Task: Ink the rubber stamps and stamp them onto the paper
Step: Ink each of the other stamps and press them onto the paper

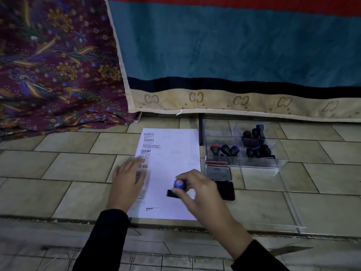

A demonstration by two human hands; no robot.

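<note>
Right hand (197,189): grasps stamp (178,187) over paper (175,153), base lying crosswise. Left hand (129,173): flat, released, pinning paper's left edge. Ink pad (224,189): just right.

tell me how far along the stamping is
Done: the paper already carries a column of prints down its left side, such as SAMPLE and AIR MAIL. In hand: the right hand holds a blue-topped stamp over the sheet while the left hand steadies it. Left: stamps in the clear box.
</note>
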